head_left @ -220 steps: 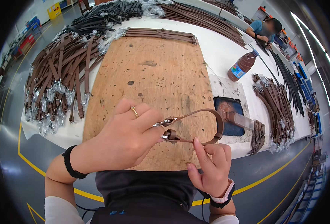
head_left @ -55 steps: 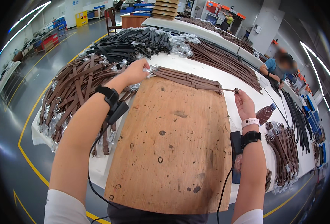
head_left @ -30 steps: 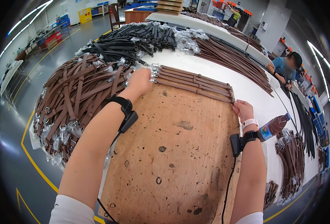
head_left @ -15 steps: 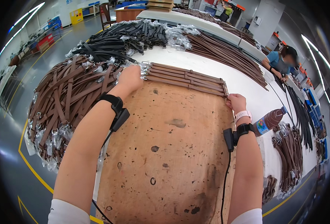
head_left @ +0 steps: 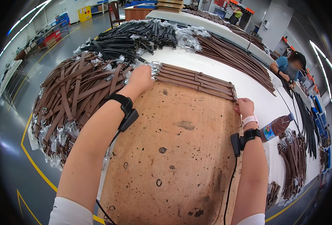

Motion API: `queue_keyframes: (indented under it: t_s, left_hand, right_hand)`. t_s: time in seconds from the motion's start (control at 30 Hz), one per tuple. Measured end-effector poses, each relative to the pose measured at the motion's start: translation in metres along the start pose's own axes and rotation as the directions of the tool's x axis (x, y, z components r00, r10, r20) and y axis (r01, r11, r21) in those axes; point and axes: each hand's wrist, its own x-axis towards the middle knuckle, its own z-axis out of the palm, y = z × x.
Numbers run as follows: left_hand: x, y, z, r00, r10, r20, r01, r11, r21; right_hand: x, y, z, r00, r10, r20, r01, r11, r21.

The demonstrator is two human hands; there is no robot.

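Several brown leather belts [head_left: 196, 83] lie side by side across the far end of a worn wooden board [head_left: 166, 127]. Clear plastic wraps their buckle ends on the left. My left hand [head_left: 140, 78] is closed beside those buckles; its fingers are mostly hidden behind the back of the hand, so what it grips cannot be made out. At the belts' right end, my right hand [head_left: 245, 107] pinches the end of the nearest belt between thumb and fingers. Both wrists wear black straps with small devices and cables.
A large heap of brown belts [head_left: 70, 93] lies left of the board, with black belts [head_left: 132, 37] behind it. More brown straps [head_left: 237, 58] lie at the far right. A bottle [head_left: 276, 127] lies by my right wrist. A co-worker [head_left: 289, 67] handles dark straps.
The whole view has shifted slightly, so everything sits a little farther right. Both hands keep their places at the two ends of the belts.
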Motion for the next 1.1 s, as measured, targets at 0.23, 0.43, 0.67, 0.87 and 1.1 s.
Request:
queue_keyframes:
  t_s: [0.23, 0.43, 0.67, 0.87, 1.1]
  left_hand:
    - [-0.001, 0.012, -0.008, 0.995, -0.07, 0.068, 0.068, 0.997, 0.037]
    - [0.001, 0.013, -0.007, 0.99, -0.106, 0.09, 0.104, 0.994, 0.026]
    - [-0.001, -0.004, -0.012, 0.996, -0.094, -0.006, 0.094, 0.995, -0.019]
    - [-0.009, -0.043, -0.061, 0.992, -0.112, -0.054, 0.109, 0.993, -0.042]
    - [-0.056, -0.082, -0.074, 0.961, -0.178, 0.21, 0.17, 0.984, 0.059]
  right_hand:
    - [-0.003, 0.001, -0.003, 0.999, -0.041, -0.006, 0.04, 0.99, -0.132]
    - [-0.011, -0.003, -0.002, 0.995, -0.092, 0.048, 0.1, 0.977, -0.186]
    - [-0.005, 0.0, -0.011, 0.99, -0.062, 0.13, 0.079, 0.989, -0.129]
    - [-0.026, -0.03, -0.051, 0.989, -0.048, 0.141, 0.064, 0.993, -0.104]
    - [-0.088, -0.099, -0.077, 0.935, -0.179, 0.307, 0.218, 0.971, -0.096]
